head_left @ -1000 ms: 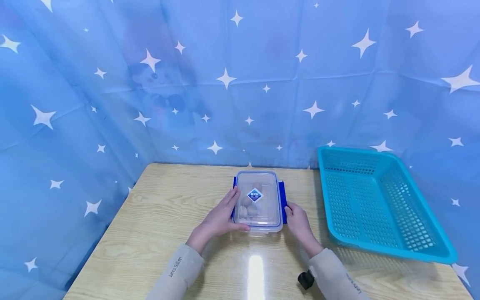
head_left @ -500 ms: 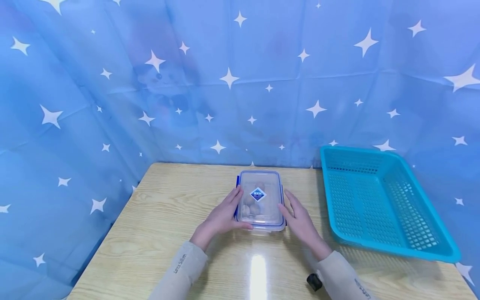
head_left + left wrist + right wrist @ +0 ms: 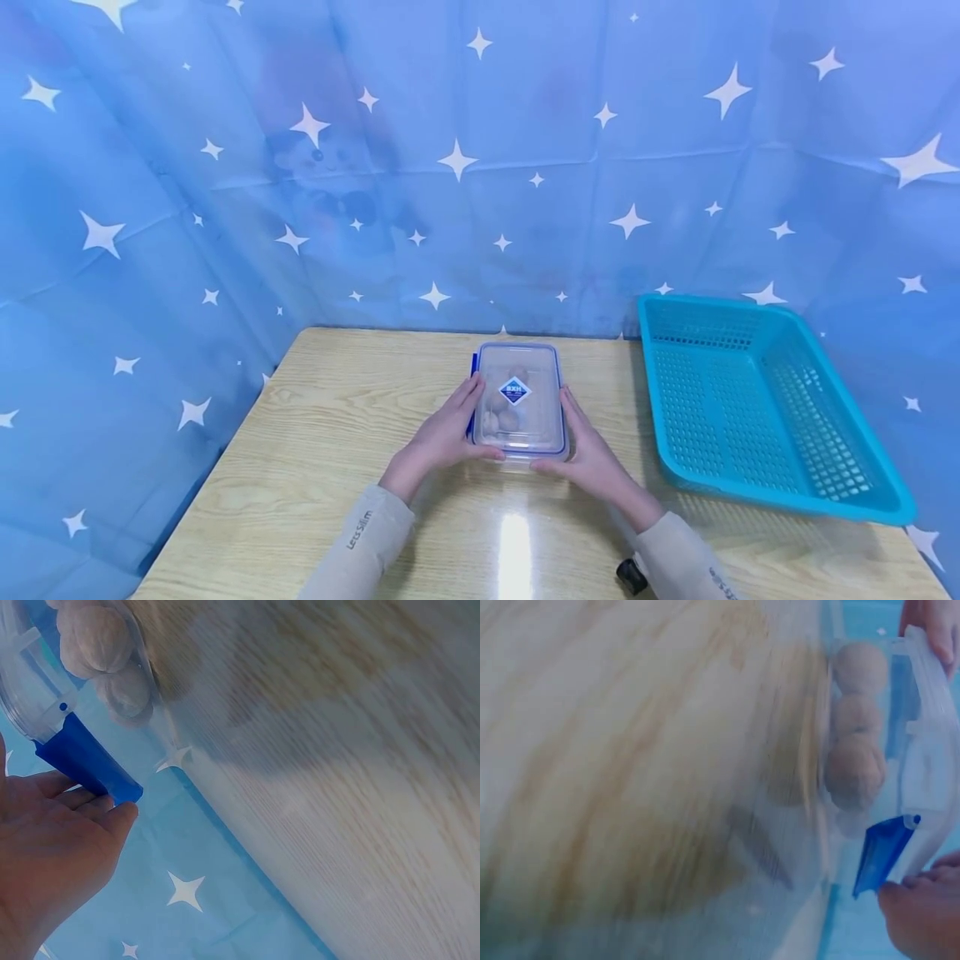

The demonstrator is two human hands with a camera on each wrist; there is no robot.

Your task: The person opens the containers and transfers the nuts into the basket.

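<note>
A clear plastic food container (image 3: 536, 357) with a blue-rimmed lid and a diamond-shaped label sits on the table between my hands. Through its walls several round, wrinkled tan walnuts (image 3: 855, 771) show. My left hand (image 3: 442, 429) holds the container's left side, thumb at the front corner; in the left wrist view its fingers touch a blue side latch (image 3: 90, 761) that hangs outward. On the right side my right hand (image 3: 600, 462) holds the container, fingers along the edge, thumb at the front corner. Its fingertips meet the other blue latch (image 3: 885, 855), angled outward.
A turquoise perforated basket (image 3: 723, 492) stands right of the container on the wooden table (image 3: 315, 433). Behind and to the left hangs a blue curtain (image 3: 540, 100) with white stars.
My right hand has let go of the raised right latch, opened, and moved round the right side with its thumb at the front corner. That latch has swung down; my left hand keeps its hold.
</note>
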